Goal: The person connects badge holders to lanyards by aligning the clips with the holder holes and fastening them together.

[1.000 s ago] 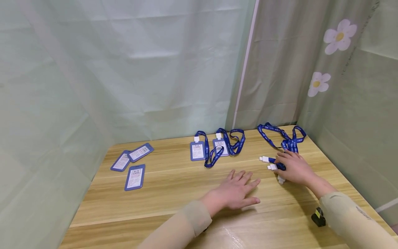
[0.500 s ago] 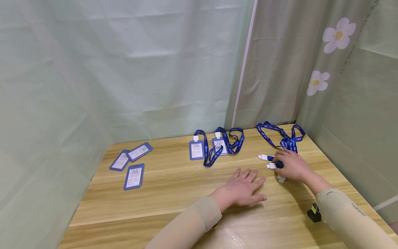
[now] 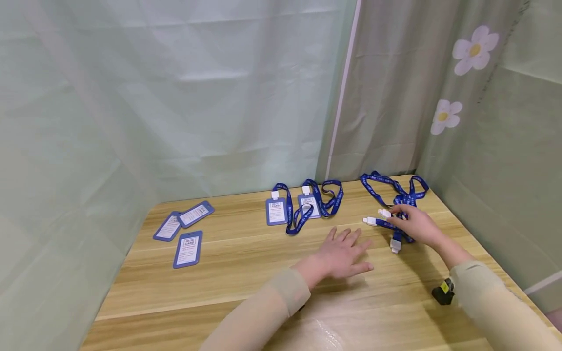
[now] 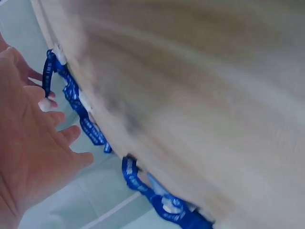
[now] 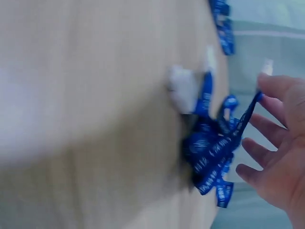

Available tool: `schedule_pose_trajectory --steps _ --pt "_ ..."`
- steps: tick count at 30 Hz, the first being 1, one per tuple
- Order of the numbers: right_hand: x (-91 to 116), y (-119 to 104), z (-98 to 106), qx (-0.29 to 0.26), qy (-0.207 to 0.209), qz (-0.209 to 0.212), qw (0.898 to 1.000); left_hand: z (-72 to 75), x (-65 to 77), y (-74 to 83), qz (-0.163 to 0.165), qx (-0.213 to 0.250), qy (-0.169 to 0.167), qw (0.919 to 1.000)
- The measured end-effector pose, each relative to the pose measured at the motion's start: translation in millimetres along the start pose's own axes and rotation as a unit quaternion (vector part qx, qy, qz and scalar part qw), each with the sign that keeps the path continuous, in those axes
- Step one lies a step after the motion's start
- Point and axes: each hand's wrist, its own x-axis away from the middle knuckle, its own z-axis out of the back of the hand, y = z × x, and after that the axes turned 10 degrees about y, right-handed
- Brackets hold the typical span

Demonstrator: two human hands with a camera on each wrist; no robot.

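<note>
Pinching a clip (image 3: 384, 213), the right hand (image 3: 416, 225) hovers apart from badges (image 3: 276, 214), left hand (image 3: 340, 256) splayed.

On the table (image 3: 210, 292), cards (image 3: 188, 249) left, lanyards (image 3: 408, 199) right (badges (image 3: 276, 212) between).

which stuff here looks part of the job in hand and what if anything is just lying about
Probably the job:
lanyard in the right grip
other lanyards beside it
three unattached card holders
two card holders with lanyards

Apparently just there:
wooden table
flower-print curtain
</note>
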Motion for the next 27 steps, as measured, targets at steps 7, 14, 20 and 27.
schedule_pose_trajectory --steps 7,14,20,27 --pt "-10.4 -18.6 37.6 -0.122 0.069 -0.065 0.988 16.8 -2.5 -8.6 0.003 -0.011 0.012 0.9999" --pt "-26.2 -38.1 74.7 -0.208 0.147 -0.075 0.964 34.6 -4.0 -14.0 -0.002 -0.028 0.028 0.9992" --pt "-37.1 -56.0 108.1 -0.264 0.189 -0.067 0.944 46.0 -3.7 -17.9 -0.001 -0.022 0.035 0.9992" --pt "-43.7 -73.7 144.9 -0.332 0.249 -0.057 0.908 54.1 -2.0 -21.7 0.001 -0.015 0.037 0.9992"
